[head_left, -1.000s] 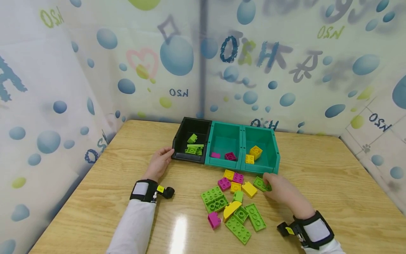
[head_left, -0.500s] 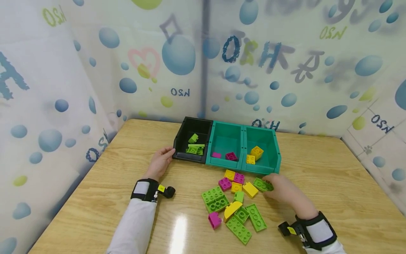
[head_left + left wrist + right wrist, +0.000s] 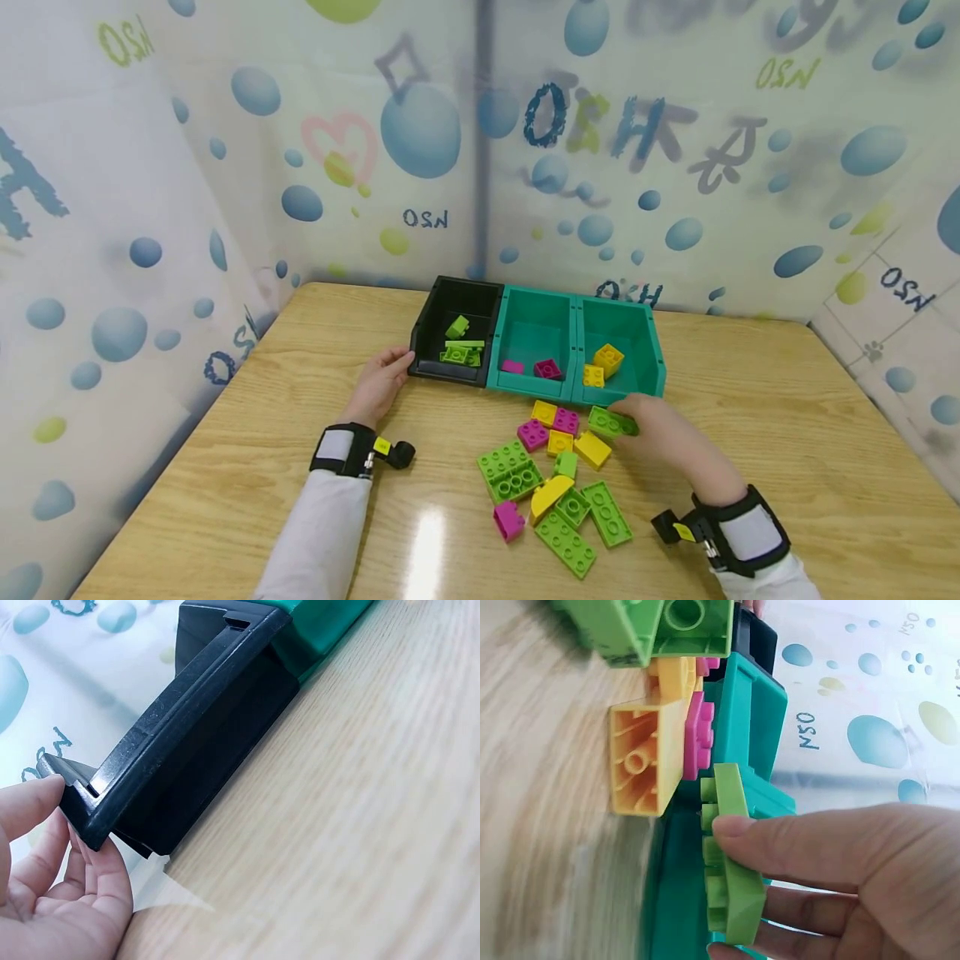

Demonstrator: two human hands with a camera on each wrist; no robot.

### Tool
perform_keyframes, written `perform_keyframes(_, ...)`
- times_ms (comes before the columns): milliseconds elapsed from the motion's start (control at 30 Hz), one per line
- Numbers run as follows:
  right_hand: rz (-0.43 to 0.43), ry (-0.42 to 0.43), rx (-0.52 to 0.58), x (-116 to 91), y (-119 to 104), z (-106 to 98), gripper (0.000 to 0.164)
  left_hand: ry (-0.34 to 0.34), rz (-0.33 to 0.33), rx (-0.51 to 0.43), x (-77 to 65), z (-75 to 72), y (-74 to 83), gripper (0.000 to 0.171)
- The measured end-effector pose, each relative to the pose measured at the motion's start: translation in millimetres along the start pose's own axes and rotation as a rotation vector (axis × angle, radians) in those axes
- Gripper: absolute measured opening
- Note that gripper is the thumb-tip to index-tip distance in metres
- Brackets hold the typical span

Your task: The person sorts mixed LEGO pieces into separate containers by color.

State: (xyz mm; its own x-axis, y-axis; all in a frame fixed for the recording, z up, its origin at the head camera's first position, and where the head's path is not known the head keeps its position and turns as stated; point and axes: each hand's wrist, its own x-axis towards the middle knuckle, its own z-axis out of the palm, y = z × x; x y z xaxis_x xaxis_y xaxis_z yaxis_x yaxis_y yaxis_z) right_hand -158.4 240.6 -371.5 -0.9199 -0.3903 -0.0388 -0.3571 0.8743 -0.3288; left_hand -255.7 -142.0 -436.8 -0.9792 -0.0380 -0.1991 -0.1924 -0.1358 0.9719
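Note:
My left hand [image 3: 377,385] pinches the near left corner of the black bin [image 3: 157,750], thumb on top and fingers beneath the rim. Green building bricks [image 3: 457,354] lie inside that bin. Between the thumb and fingers of my right hand [image 3: 660,429] is a long green building brick [image 3: 735,862], held just in front of the right teal bin [image 3: 626,387]. Two yellow bricks [image 3: 607,360] sit in this bin. The middle teal bin [image 3: 536,321] has magenta pieces [image 3: 547,369] in it. All three bins stand joined in a row.
In front of the bins lies a loose pile of green bricks [image 3: 566,543], yellow bricks [image 3: 592,450] and magenta bricks [image 3: 508,521] on the wooden table [image 3: 300,333]. A patterned curtain [image 3: 337,167] hangs behind the table.
My right hand has picked up the long green brick and moved it slightly left and toward the bins. My left hand stays at the black bin's corner.

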Motion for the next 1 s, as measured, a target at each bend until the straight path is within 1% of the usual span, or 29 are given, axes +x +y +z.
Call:
perform_keyframes(167,-0.029,0.023,-0.019,11,-12,-5,0.034,0.002,-0.007,0.0,-0.3,0.0,-0.1,0.017)
perform_keyframes(333,-0.068,0.029,-0.001,25,-27,-6,0.036,0.001,-0.011,0.004,-1.5,0.0,0.8,0.018)
perform_keyframes(500,-0.116,0.022,0.042,40,-43,-1,0.036,-0.004,-0.008,0.014,-1.0,-0.1,0.2,0.019)
perform_keyframes(633,-0.117,0.013,0.071,51,-57,3,0.038,-0.007,-0.006,0.007,-1.0,0.1,-0.4,0.017)
perform_keyframes(867,-0.203,0.033,0.033,76,-81,7,0.038,-0.007,-0.003,-0.028,-1.3,-0.4,0.5,0.013)
perform_keyframes(1000,-0.228,0.052,0.039,89,-95,9,0.037,-0.006,-0.002,-0.023,-0.7,-0.8,-0.2,0.014)
